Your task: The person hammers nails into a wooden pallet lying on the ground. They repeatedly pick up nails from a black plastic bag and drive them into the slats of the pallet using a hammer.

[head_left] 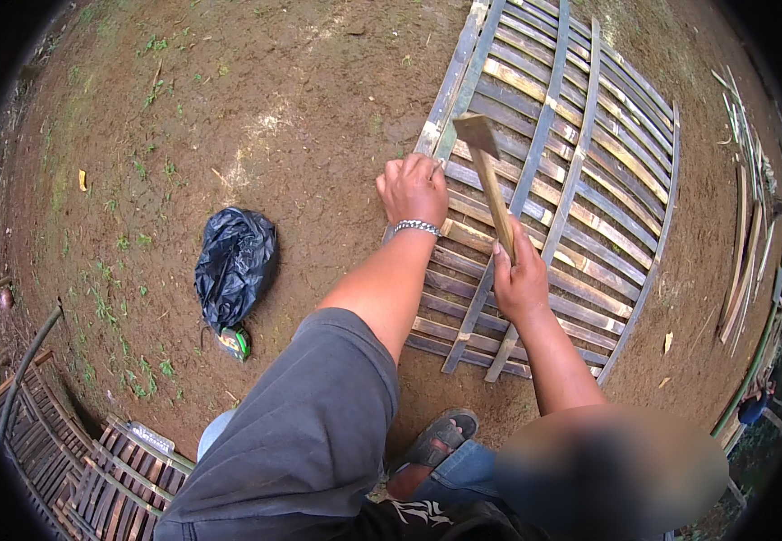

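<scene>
A panel of split-bamboo slats [580, 194] lies on the ground in front of me, crossed by long lengthwise strips. My left hand [414, 191] is closed on the panel's left edge strip [453, 135], fingers curled and knuckles up. Whether the fingers also pinch something small is hidden. In my right hand [523, 275] is a hatchet [497, 198], gripped by its light wooden handle. Its flat, dark metal head is raised over the panel, just right of my left hand and apart from it.
Left of me, a black plastic bag [237, 266] lies on the dirt, with a green-and-black tape measure [234, 342] touching its lower end. More slatted bamboo panels [125, 473] are at lower left. Loose bamboo strips [741, 243] lie at far right. My sandalled foot [445, 439] is close to the panel.
</scene>
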`<action>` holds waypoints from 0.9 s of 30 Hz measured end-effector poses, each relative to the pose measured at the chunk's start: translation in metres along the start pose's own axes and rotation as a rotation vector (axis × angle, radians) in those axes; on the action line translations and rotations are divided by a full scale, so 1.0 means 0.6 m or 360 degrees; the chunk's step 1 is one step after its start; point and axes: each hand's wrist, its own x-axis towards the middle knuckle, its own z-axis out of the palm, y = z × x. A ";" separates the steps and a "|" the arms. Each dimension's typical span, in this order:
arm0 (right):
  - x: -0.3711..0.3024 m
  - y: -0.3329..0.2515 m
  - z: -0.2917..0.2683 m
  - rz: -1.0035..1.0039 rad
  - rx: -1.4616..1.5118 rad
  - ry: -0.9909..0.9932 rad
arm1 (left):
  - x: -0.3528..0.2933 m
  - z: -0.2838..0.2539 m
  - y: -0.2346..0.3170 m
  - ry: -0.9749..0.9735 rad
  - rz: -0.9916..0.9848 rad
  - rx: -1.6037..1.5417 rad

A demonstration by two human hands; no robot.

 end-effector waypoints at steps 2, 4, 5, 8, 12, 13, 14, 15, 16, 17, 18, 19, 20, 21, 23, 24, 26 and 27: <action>-0.008 0.008 0.010 0.0035 -0.0039 -0.0073 | -0.005 -0.001 -0.001 -0.0020 -0.0005 0.0005; -0.005 0.011 0.005 0.0324 -0.0252 -0.0387 | -0.004 0.001 0.002 -0.0013 -0.0004 0.0005; -0.005 0.012 0.005 0.0259 -0.0221 -0.0303 | -0.007 0.001 0.002 -0.0002 -0.0009 0.0016; -0.006 0.010 0.006 0.0038 -0.0137 -0.0029 | -0.003 0.002 -0.002 0.0008 0.0002 0.0018; -0.021 0.017 0.016 0.0048 -0.0056 -0.0048 | -0.007 0.004 -0.002 -0.0041 -0.0042 -0.0054; -0.019 0.020 0.014 0.0082 -0.0101 -0.0085 | -0.007 0.006 -0.003 -0.0025 -0.0003 -0.0080; -0.014 0.014 0.013 0.0118 -0.0137 -0.0127 | -0.010 0.003 -0.012 -0.0012 0.0035 -0.0096; -0.009 0.007 0.011 0.0154 -0.0173 -0.0169 | -0.011 -0.001 -0.020 0.0002 0.0072 -0.0112; -0.012 -0.004 0.002 0.0292 -0.0096 -0.0187 | -0.022 -0.009 -0.029 -0.0106 0.0109 -0.0111; -0.015 -0.013 -0.001 0.0193 -0.0021 -0.0079 | -0.040 -0.027 -0.040 -0.0117 0.0184 -0.0012; -0.013 -0.017 -0.003 0.0092 0.0044 0.0040 | -0.055 -0.040 -0.049 -0.0125 0.0266 0.0074; -0.011 -0.020 -0.005 -0.0008 0.0109 0.0158 | -0.068 -0.053 -0.060 -0.0133 0.0346 0.0160; -0.008 -0.027 -0.005 -0.0115 0.0179 0.0239 | -0.077 -0.065 -0.070 -0.0237 0.0441 0.0213; -0.012 -0.020 0.002 -0.0052 0.0132 0.0173 | -0.080 -0.068 -0.072 -0.0263 0.0517 0.0228; -0.026 -0.003 0.016 0.0079 0.0028 0.0037 | -0.081 -0.074 -0.067 -0.0318 0.0662 0.0247; -0.020 0.003 0.013 0.0317 -0.0183 -0.0272 | -0.078 -0.074 -0.065 -0.0391 0.0667 0.0277; -0.021 0.001 0.012 0.0290 -0.0106 -0.0151 | -0.080 -0.074 -0.064 -0.0419 0.0656 0.0282; -0.019 -0.004 0.013 0.0274 -0.0058 -0.0096 | -0.080 -0.077 -0.065 -0.0434 0.0648 0.0295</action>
